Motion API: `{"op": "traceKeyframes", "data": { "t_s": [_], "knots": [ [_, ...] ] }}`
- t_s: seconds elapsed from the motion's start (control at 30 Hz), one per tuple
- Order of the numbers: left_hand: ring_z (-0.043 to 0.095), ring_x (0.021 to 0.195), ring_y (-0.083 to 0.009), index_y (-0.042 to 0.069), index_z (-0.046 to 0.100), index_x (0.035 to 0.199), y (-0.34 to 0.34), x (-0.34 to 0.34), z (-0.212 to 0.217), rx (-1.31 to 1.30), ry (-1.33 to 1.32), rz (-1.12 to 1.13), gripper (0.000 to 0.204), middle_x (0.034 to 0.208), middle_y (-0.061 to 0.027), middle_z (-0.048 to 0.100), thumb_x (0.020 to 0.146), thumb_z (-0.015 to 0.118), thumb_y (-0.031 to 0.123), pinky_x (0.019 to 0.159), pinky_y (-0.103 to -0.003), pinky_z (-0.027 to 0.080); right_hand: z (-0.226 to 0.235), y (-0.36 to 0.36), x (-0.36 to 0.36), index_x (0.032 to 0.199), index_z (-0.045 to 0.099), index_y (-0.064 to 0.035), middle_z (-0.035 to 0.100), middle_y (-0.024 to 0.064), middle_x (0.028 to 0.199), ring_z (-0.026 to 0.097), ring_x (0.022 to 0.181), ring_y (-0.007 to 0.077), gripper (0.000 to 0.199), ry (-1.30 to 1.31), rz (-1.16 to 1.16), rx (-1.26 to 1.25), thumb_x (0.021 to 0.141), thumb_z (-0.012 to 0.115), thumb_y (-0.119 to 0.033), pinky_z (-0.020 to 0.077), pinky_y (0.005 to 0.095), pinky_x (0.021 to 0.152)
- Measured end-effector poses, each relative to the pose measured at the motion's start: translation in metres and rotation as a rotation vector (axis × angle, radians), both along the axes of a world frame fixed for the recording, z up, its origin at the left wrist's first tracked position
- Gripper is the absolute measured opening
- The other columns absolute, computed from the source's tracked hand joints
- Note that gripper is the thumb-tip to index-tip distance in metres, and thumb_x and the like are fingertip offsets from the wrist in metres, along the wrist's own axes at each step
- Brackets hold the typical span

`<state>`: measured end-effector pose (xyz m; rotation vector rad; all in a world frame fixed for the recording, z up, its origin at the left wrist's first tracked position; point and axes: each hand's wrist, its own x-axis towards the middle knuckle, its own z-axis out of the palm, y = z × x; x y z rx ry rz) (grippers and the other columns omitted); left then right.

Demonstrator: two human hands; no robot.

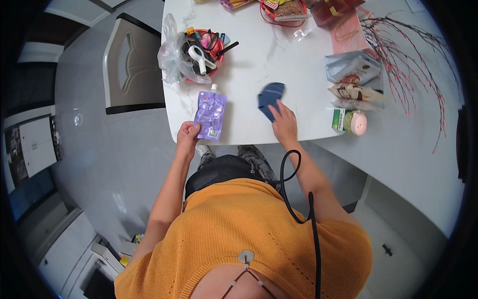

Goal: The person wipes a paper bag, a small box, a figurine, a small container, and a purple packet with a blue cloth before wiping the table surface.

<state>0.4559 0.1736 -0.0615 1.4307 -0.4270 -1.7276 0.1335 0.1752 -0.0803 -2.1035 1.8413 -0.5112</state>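
pouch (210,112): purple, white cap (214,86). folded item (271,98): dark blue, faint paler stripes. tabletop (244,65): white, grey marbling. basket (221,51): red. clip (202,63): white. sweater (254,214): mustard-orange. cable (316,244): black. branches (383,50): dark, dotted red-pink. small box (338,119): green and white. round container (358,123): pale pink. paper bag (347,41): pink. stand-up bag (338,66): pale blue-grey. floor (99,144): grey.

The white table (269,57) carries a red basket (220,60) beside its left edge, a purple pouch (210,113) by the near left corner, a blue flat item (269,98) toward the near edge, packets (352,70) along the right.
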Motion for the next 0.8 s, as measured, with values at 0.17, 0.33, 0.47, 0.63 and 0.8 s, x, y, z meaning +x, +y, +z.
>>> {"op": "traceKeyframes", "data": {
  "t_s": [0.17, 0.33, 0.47, 0.63, 0.8],
  "knots": [
    [0.053, 0.068, -0.0083, 0.008, 0.048, 0.087, 0.017, 0.05, -0.004, -0.037, 0.039, -0.057, 0.01, 0.076, 0.0009, 0.055, 0.083, 0.055, 0.013, 0.067, -0.024, 0.045, -0.013, 0.062, 0.052, 0.121, 0.045, -0.0182, 0.033, 0.0078, 0.132, 0.039, 0.108, 0.0299, 0.054, 0.251, -0.492, -0.009, 0.07, 0.05, -0.003, 0.031, 0.0445, 0.091],
    [0.053, 0.071, -0.0098, 0.008, 0.047, 0.088, 0.042, 0.124, -0.004, -0.035, -0.011, -0.026, 0.013, 0.079, -0.0004, 0.056, 0.082, 0.057, 0.014, 0.07, -0.026, 0.044, -0.028, 0.055, 0.161, 0.124, 0.042, -0.0177, 0.031, 0.0125, 0.132, 0.039, 0.106, 0.0316, 0.057, 0.285, -0.495, -0.024, 0.069, 0.051, -0.005, 0.0327, 0.0456, 0.088],
    [0.053, 0.073, -0.0108, 0.008, 0.047, 0.088, 0.063, 0.184, 0.009, -0.067, -0.026, 0.029, 0.013, 0.08, -0.0007, 0.055, 0.081, 0.057, 0.013, 0.071, -0.028, 0.044, -0.034, 0.031, 0.266, 0.12, 0.045, -0.0194, 0.034, 0.0116, 0.13, 0.042, 0.104, 0.0286, 0.053, 0.251, -0.249, -0.102, 0.068, 0.054, -0.013, 0.0378, 0.0428, 0.082],
    [0.053, 0.068, -0.0092, 0.009, 0.047, 0.087, 0.078, 0.237, 0.018, -0.092, -0.046, 0.131, 0.013, 0.075, 0.0007, 0.055, 0.081, 0.057, 0.011, 0.066, -0.026, 0.044, -0.024, 0.032, 0.334, 0.113, 0.052, -0.021, 0.039, 0.0085, 0.126, 0.046, 0.097, 0.027, 0.053, -0.031, 0.063, -0.199, 0.063, 0.058, -0.007, 0.0411, 0.0386, 0.078],
    [0.055, 0.074, -0.0122, 0.009, 0.048, 0.089, 0.072, 0.24, 0.013, -0.108, 0.047, 0.114, 0.012, 0.081, -0.0018, 0.057, 0.081, 0.056, 0.011, 0.072, -0.03, 0.045, -0.016, 0.05, 0.338, 0.102, 0.058, -0.0162, 0.049, 0.0082, 0.117, 0.049, 0.095, 0.0286, 0.042, -0.196, 0.383, -0.044, 0.063, 0.054, -0.002, 0.0429, 0.0359, 0.078]
  ]
}}
